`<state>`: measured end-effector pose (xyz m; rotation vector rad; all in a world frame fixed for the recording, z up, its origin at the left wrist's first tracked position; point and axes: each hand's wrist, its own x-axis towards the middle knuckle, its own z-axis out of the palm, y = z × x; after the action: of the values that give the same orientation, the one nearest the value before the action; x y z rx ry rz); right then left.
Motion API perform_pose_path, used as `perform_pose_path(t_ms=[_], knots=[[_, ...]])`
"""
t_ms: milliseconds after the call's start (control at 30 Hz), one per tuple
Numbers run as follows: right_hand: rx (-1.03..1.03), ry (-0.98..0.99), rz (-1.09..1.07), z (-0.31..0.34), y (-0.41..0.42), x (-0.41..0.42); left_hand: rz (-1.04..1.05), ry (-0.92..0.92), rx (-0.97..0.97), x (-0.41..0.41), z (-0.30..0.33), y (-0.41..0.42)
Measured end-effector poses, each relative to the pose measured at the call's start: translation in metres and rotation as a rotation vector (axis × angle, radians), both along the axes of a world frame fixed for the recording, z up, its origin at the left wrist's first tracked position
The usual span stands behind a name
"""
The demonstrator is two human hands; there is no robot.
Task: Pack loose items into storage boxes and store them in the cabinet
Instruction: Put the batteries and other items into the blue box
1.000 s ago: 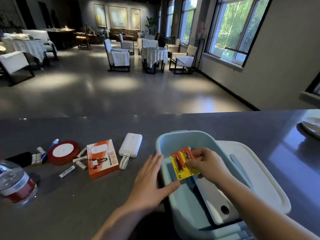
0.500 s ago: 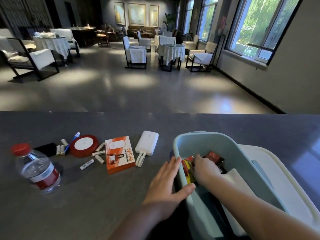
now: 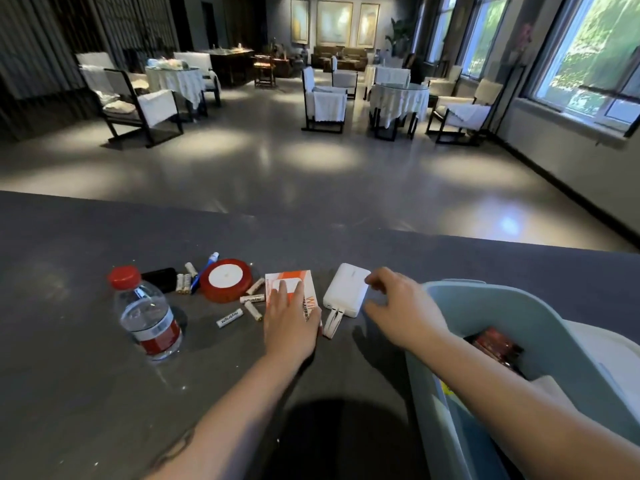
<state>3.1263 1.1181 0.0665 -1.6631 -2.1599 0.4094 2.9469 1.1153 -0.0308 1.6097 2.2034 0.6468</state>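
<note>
- A water bottle (image 3: 149,315) with a red cap stands upright at the left of the dark worktop (image 3: 69,393), with a small black item (image 3: 160,278) just behind it.
- Right of it sit loose white batteries (image 3: 183,283), a blue pen (image 3: 204,271) and a red ribbon spool (image 3: 225,280); more batteries (image 3: 252,299) lie scattered in front of the spool.
- The left hand (image 3: 289,322) lies flat on the orange and white carton (image 3: 294,289), fingers straight and pressing down, not curled round it.
- Beside the carton lies the white power bank (image 3: 346,289), its short cable (image 3: 333,322) trailing toward the near edge.
- The right hand (image 3: 403,308) hovers just at the power bank's right side, fingers and thumb spread and loosely bent, gripping nothing yet; whether a fingertip touches it I cannot tell.
- At the far right stands the pale blue storage box (image 3: 491,306), with a red pack (image 3: 493,344) and other items inside and its white lid (image 3: 609,362) beneath or behind it.
- The step in hand looks like fetching the next loose items for the box. The next move likely calls for closing each hand on its item, minding the dangling cable, and carrying both rightward over the box rim.
</note>
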Motion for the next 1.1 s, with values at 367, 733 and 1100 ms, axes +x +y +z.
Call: perform_pose_path(t_ms=[367, 733, 1100], knots=[[-0.453, -0.199, -0.378, -0.063, 0.093, -0.081, 0.004, 0.164, -0.117, -0.019, -0.024, 0.029], [-0.44, -0.248, -0.414, -0.087, 0.11, -0.077, 0.131, 0.121, -0.155, -0.011, -0.023, 0.024], [-0.602, 0.629, -0.209, 0.026, 0.058, -0.02, 0.188, -0.228, 0.234, 0.008, 0.052, -0.031]])
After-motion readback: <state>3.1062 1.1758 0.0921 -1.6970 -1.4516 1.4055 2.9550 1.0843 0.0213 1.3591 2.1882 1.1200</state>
